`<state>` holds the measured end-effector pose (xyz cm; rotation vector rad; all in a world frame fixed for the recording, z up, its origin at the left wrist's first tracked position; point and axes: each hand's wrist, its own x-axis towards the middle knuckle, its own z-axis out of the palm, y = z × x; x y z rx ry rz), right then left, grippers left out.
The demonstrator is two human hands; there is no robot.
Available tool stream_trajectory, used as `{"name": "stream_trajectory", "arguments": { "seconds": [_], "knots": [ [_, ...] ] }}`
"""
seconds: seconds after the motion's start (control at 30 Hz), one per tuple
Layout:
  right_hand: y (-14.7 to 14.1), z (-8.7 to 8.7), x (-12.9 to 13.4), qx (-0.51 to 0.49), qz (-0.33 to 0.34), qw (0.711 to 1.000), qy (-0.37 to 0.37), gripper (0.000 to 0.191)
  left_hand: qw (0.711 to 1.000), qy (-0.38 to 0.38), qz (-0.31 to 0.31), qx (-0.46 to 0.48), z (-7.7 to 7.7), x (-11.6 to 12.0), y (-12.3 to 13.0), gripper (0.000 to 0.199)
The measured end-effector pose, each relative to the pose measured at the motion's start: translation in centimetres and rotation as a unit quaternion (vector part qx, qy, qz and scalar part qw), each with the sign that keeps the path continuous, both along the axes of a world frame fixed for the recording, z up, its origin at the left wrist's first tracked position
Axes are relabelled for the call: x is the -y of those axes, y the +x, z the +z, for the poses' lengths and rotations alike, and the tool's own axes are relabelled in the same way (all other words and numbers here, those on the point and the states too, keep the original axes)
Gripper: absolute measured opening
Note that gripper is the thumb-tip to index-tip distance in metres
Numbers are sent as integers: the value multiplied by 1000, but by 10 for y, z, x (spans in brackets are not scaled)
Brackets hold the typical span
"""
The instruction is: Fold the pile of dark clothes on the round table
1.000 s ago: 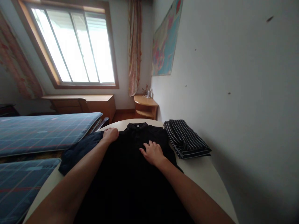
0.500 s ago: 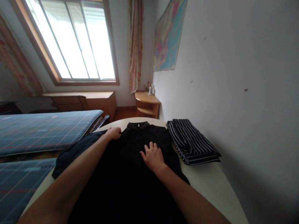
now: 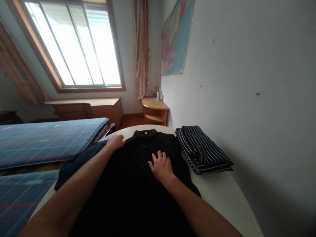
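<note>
Black shirt (image 3: 138,187) lying spread over tabletop (image 3: 222,194), filling lower centre of frame; body looking smoothed out, no fold showing across it yet. Right hand (image 3: 162,168) resting on shirt's chest, grip spreading, fingers apart. Dark blue cloth (image 3: 76,164) lying left of centre, looking unfolded. Striped cloth (image 3: 202,149) lying already folded, right of centre, just beside shirt. Left hand (image 3: 115,142) touching shirt's shoulder area, fingers curling; cannot tell whether grip is pinching fabric. Collar (image 3: 145,133) facing up at middle of frame.
</note>
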<state>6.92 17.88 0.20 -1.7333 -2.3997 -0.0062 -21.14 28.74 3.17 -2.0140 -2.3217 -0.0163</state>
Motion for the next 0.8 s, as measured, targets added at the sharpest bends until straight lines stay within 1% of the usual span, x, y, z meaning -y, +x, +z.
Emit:
{"name": "stream_trajectory", "arguments": {
  "seconds": [0.1,0.17,0.23,0.37,0.43,0.53,0.6,0.67,0.73,0.8],
  "knots": [
    [0,-2,-1,-4,2,1000,3,49,1000,-27,-3,15,-3,-2,-1,33],
    [0,-2,-1,-8,4,1000,5,50,999,-24,9,24,-3,-4,-1,29],
    [0,-1,0,-10,4,1000,5,50,999,2,29,29,0,-7,0,30],
    [1,0,1,-13,1,1000,1,50,995,73,60,33,2,-9,0,41],
    [1,-2,0,-23,0,1000,3,50,994,85,56,37,-1,-9,1,44],
    [2,-6,-1,-43,-1,999,2,52,997,60,38,43,-10,-5,6,44],
    [2,-9,-3,-52,-1,999,-18,57,997,44,41,40,-14,0,8,43],
    [2,-12,-4,-59,1,997,-46,65,996,41,66,34,-13,4,6,44],
    [3,-15,-5,-67,5,996,-67,72,993,36,107,31,-8,8,-2,45],
    [4,-16,-6,-74,9,995,-73,74,989,21,143,33,0,12,-13,46]
  ]
}}
